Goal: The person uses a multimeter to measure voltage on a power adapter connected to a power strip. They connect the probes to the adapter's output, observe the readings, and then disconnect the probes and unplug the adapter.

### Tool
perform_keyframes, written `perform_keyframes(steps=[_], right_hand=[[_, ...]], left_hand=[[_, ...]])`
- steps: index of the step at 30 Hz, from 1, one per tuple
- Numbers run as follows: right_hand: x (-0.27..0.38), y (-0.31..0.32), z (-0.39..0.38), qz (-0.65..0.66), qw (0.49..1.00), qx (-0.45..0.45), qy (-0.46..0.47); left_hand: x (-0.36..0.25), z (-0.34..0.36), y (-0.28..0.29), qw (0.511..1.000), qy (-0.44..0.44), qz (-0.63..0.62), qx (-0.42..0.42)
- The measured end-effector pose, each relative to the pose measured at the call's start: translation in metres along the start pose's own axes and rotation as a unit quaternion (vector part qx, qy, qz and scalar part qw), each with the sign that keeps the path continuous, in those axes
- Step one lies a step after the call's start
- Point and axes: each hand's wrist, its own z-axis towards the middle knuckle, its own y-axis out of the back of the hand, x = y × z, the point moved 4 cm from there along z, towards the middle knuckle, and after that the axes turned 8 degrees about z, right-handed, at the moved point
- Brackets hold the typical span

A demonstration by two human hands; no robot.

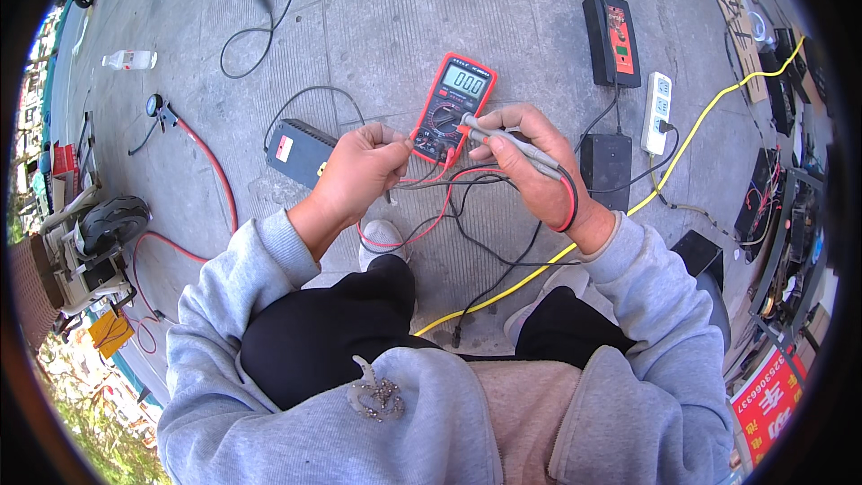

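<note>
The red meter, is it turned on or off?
It's on: the red meter has a lit-up or active screen, with big dark digits showing.

Soft, even daylight brightens the concrete floor, leaving only faint shadows. Greenery at lower left looks washed out. Straight edges bow toward the black circular border, where detail softens.

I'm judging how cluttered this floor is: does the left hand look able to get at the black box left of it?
Probably yes: in this view the left hand overlaps one end of the black box, and no obstacle shows between them, though whether the hand holds something is unclear.
</note>
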Motion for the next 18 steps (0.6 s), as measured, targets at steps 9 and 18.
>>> perform_keyframes(steps=[9, 18], right_hand=[[0.012, 0.004, 0.001, -0.207, 0.967, 0.067, 0.133], [-0.010, 0.005, 0.002, -0.047, 0.999, 0.021, 0.015]], left_hand=[[0.001, 0.001, -0.001, 1.000, -0.003, 0.008, -0.002], [0.000, -0.001, -0.001, 1.000, 0.007, 0.004, 0.016]])
